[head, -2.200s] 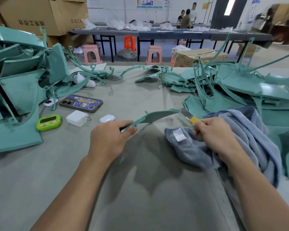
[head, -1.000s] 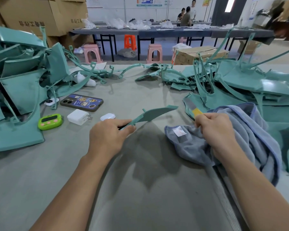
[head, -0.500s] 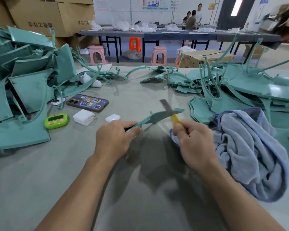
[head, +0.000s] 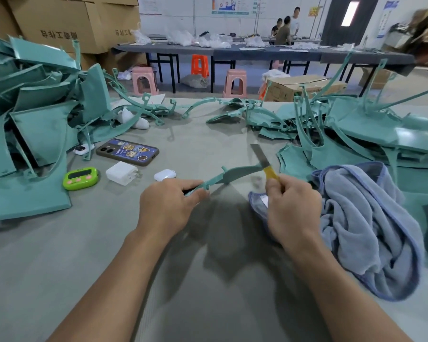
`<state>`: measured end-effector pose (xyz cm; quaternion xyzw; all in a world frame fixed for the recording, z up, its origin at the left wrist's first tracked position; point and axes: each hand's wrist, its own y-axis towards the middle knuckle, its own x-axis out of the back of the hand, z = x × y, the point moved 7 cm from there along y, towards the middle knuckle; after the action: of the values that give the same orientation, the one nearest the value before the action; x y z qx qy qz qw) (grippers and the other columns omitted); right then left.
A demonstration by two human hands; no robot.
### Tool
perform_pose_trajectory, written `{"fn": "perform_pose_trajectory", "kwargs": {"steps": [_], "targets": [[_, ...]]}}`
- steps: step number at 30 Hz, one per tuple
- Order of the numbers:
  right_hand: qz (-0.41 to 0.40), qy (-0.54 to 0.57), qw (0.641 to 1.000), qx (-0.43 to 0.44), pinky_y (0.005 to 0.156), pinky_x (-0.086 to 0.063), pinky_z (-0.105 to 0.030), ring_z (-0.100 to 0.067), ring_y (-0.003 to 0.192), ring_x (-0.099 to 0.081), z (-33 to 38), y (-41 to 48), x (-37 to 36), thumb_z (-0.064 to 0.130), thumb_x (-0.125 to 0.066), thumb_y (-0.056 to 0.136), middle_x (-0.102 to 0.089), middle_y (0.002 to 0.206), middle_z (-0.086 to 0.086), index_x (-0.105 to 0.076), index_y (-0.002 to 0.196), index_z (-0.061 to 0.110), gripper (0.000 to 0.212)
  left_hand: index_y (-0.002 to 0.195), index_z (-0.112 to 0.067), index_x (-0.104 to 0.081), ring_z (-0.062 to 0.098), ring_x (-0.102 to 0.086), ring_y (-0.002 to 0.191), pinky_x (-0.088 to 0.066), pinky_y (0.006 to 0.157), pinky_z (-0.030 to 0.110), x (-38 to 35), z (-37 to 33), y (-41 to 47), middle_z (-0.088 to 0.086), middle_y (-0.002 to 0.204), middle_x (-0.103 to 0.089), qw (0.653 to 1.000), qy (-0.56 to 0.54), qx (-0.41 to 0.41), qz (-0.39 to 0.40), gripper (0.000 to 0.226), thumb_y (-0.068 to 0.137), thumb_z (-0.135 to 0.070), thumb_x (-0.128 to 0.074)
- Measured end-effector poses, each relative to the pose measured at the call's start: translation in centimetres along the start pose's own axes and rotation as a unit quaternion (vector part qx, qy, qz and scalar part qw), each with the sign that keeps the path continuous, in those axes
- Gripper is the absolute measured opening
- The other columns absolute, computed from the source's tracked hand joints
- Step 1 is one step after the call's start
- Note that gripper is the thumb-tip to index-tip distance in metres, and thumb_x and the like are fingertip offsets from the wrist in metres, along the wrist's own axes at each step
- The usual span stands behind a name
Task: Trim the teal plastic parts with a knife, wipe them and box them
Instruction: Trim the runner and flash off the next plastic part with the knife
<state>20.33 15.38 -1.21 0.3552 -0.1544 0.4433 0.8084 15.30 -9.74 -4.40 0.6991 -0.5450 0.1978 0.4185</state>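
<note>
My left hand [head: 171, 208] grips the near end of a thin curved teal plastic part [head: 232, 175], which is held above the grey table. My right hand [head: 292, 208] grips the yellow handle of a knife [head: 263, 160]. The blade points up and away and lies against the far right tip of the part. A blue-grey towel [head: 363, 225] lies bunched just right of my right hand. Piles of teal parts sit at the left [head: 35, 124] and at the right [head: 356, 134].
On the table left of my hands lie a phone [head: 127, 152], a white charger [head: 121, 173], a white earbud case [head: 165, 174] and a green timer [head: 80, 178]. Cardboard boxes [head: 59, 23] stand behind the left pile. An open box [head: 304, 87], stools and people are beyond the table.
My right hand has moved left off the towel and brought the knife blade across to the part's right tip. My left hand has kept its hold on the part.
</note>
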Motion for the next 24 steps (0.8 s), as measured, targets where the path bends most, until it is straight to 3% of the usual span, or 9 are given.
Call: {"fn": "perform_pose_trajectory", "kwargs": {"steps": [2, 5, 8, 13, 16, 18, 20, 22, 24], "targets": [[-0.009, 0.044, 0.998, 0.033, 0.047, -0.028, -0.020, -0.012, 0.047, -0.036, 0.0, -0.4, 0.5, 0.021, -0.057, 0.100, -0.039, 0.046, 0.004, -0.044, 0.058, 0.012, 0.045, 0.105, -0.058, -0.070, 0.015, -0.064, 0.097, -0.050, 0.071, 0.032, 0.0, -0.1, 0.0, -0.009, 0.085, -0.074, 1.000, 0.001, -0.003, -0.003, 0.022, 0.084, -0.063, -0.063], [0.083, 0.145, 0.982, 0.089, 0.048, -0.029, -0.020, -0.006, 0.051, -0.037, 1.4, -1.6, -0.9, 0.028, -0.059, 0.099, -0.044, 0.053, 0.009, -0.053, 0.067, 0.013, 0.036, 0.105, -0.054, -0.072, 0.017, -0.065, 0.098, -0.045, 0.067, 0.030, 0.2, 0.0, 0.0, -0.008, 0.095, -0.076, 1.000, 0.001, 0.002, -0.012, 0.021, 0.086, -0.060, -0.066], [0.172, 0.108, 0.972, 0.120, 0.049, -0.029, -0.026, -0.007, 0.052, -0.037, 1.9, -2.0, -2.6, 0.036, -0.057, 0.097, -0.043, 0.053, 0.009, -0.048, 0.068, 0.019, 0.035, 0.104, -0.056, -0.070, 0.017, -0.065, 0.092, -0.042, 0.065, 0.028, 0.3, -0.2, 0.0, -0.009, 0.095, -0.076, 1.000, 0.003, -0.006, -0.013, 0.019, 0.086, -0.060, -0.067], [0.108, 0.036, 0.990, 0.083, 0.053, -0.034, -0.022, -0.010, 0.060, -0.047, 0.8, -1.6, -2.2, 0.031, -0.060, 0.100, -0.054, 0.061, 0.013, -0.048, 0.065, 0.015, 0.040, 0.102, -0.054, -0.073, 0.014, -0.064, 0.087, -0.042, 0.061, 0.026, 0.1, 0.0, 0.0, -0.010, 0.086, -0.074, 1.000, -0.002, -0.005, -0.003, 0.017, 0.089, -0.059, -0.064], [0.153, 0.069, 0.980, 0.103, 0.051, -0.028, -0.024, -0.012, 0.055, -0.040, 1.5, -2.3, -3.2, 0.026, -0.061, 0.099, -0.047, 0.055, 0.009, -0.044, 0.064, 0.018, 0.040, 0.103, -0.053, -0.073, 0.014, -0.063, 0.084, -0.038, 0.057, 0.023, 0.0, 0.1, 0.2, -0.011, 0.084, -0.073, 1.000, -0.001, -0.006, 0.004, 0.020, 0.088, -0.061, -0.063], [0.179, 0.036, 0.976, 0.116, 0.053, -0.030, -0.027, -0.015, 0.058, -0.043, 1.8, -2.7, -3.8, 0.027, -0.060, 0.099, -0.050, 0.057, 0.008, -0.045, 0.064, 0.018, 0.039, 0.106, -0.062, -0.065, 0.014, -0.063, 0.086, -0.040, 0.059, 0.023, 0.0, 0.1, 0.2, -0.010, 0.089, -0.075, 1.000, 0.006, -0.008, 0.002, 0.019, 0.087, -0.062, -0.063], [0.128, 0.028, 0.987, 0.096, 0.052, -0.032, -0.025, -0.016, 0.059, -0.046, 1.6, -2.0, -3.0, 0.031, -0.059, 0.099, -0.053, 0.058, 0.006, -0.049, 0.068, 0.016, 0.037, 0.105, -0.073, -0.051, 0.015, -0.064, 0.092, -0.046, 0.064, 0.029, 0.0, -0.1, 0.1, -0.009, 0.088, -0.075, 1.000, 0.000, -0.015, 0.006, 0.024, 0.087, -0.062, -0.061], [0.094, 0.061, 0.990, 0.090, 0.050, -0.031, -0.022, -0.015, 0.056, -0.044, 1.3, -1.6, -2.0, 0.032, -0.058, 0.100, -0.052, 0.058, 0.007, -0.050, 0.069, 0.015, 0.036, 0.104, -0.073, -0.052, 0.015, -0.065, 0.092, -0.050, 0.068, 0.032, 0.0, -0.1, 0.1, -0.009, 0.081, -0.073, 1.000, -0.003, -0.020, 0.009, 0.021, 0.085, -0.065, -0.056], [0.148, 0.068, 0.981, 0.110, 0.052, -0.031, -0.025, -0.016, 0.056, -0.042, 1.6, -2.0, -2.6, 0.028, -0.060, 0.099, -0.050, 0.058, 0.004, -0.050, 0.070, 0.015, 0.034, 0.102, -0.077, -0.041, 0.015, -0.064, 0.084, -0.051, 0.067, 0.033, 0.1, -0.3, 0.0, -0.008, 0.078, -0.072, 1.000, 0.001, -0.023, 0.006, 0.025, 0.082, -0.067, -0.052]]}}
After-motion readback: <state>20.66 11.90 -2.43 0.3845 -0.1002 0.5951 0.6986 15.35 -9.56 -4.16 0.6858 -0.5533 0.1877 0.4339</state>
